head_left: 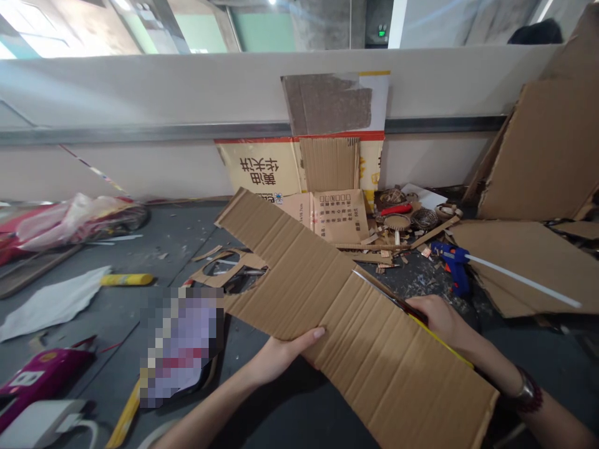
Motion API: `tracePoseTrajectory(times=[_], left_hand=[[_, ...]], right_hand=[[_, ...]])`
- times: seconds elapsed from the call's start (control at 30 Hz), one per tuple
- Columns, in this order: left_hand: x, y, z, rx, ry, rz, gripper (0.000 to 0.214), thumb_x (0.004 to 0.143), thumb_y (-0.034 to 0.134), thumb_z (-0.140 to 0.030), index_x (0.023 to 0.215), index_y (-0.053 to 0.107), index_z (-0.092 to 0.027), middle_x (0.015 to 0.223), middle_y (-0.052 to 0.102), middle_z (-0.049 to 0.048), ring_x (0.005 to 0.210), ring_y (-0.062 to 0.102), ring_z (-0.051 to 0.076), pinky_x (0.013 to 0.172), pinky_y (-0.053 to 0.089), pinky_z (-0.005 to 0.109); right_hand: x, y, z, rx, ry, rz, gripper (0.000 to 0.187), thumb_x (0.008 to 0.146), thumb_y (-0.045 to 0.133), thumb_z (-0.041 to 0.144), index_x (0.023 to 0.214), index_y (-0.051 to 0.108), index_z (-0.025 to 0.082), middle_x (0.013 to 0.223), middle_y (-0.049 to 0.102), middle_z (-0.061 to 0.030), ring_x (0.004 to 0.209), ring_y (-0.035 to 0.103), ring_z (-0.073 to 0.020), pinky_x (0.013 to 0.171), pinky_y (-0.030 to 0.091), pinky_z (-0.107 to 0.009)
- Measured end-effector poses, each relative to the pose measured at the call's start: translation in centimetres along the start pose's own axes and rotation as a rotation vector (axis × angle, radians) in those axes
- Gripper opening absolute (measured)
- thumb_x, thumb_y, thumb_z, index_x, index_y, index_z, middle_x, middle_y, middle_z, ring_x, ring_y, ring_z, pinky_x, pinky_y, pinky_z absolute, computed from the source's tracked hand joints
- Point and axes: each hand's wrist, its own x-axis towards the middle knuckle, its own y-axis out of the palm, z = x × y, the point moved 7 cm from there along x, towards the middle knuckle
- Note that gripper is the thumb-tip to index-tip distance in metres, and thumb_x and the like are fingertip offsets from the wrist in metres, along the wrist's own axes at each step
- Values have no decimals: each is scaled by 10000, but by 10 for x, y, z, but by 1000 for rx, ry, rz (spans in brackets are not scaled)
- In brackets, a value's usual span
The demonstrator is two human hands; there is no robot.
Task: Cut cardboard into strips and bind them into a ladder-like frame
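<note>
A long piece of brown corrugated cardboard [299, 274] is held up slantwise above the dark table, with a curved notch in its left edge. My left hand [292, 349] grips its lower edge, thumb on top and the other fingers hidden underneath. At the upper right edge, my right hand [435, 318] is closed around scissors [381, 288]; one dark blade lies along the top of the cardboard. The handles are mostly hidden by the hand and board. A thin yellow strip [440, 340] shows along the board's edge beside that hand.
A blue glue gun [452, 262] with a white glue stick lies right, near cardboard sheets [538, 149]. Cardboard scraps [388, 240] and a red-handled item [395, 209] lie behind. Left are a yellow tube [126, 279], white cloth [56, 305] and purple tool [47, 371].
</note>
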Motion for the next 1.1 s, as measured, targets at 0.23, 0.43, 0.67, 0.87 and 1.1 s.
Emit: tracePoseTrajectory(times=[0.23,0.43,0.67,0.87,1.1], left_hand=[[0,0,5,-1,-13,4,511,704,613,-462,1107,597,-147,973,680,125,1139,492,295,1005,347,459],[1,1,7,-3,-34,26,475,715,597,-461,1066,615,-141,1014,663,136,1062,542,308,934,414,470],[1,2,3,-35,-28,18,386,711,610,-417,990,647,-152,998,673,116,1024,570,294,916,440,431],[0,4,1,-60,-49,31,325,702,622,-416,872,682,-145,802,702,109,1012,575,312,945,411,453],[5,-5,13,-226,-77,-77,528,658,685,-401,1112,593,-148,1054,655,133,1169,470,309,1021,323,452]], right_hand=[[0,3,-4,-18,17,19,251,777,489,391,645,551,186,680,635,-25,618,567,-154,535,309,-214],[2,3,-6,-61,5,13,310,796,449,432,653,569,185,705,653,-50,641,588,-170,552,323,-224],[3,6,-12,-71,-9,32,325,790,440,449,670,588,186,716,663,-64,658,606,-183,565,340,-229],[3,5,-10,-75,0,22,332,782,449,455,626,562,184,670,651,-51,622,598,-170,532,318,-222],[9,9,-15,-36,45,-30,292,743,509,381,570,571,154,579,606,-18,569,544,-149,515,304,-217]])
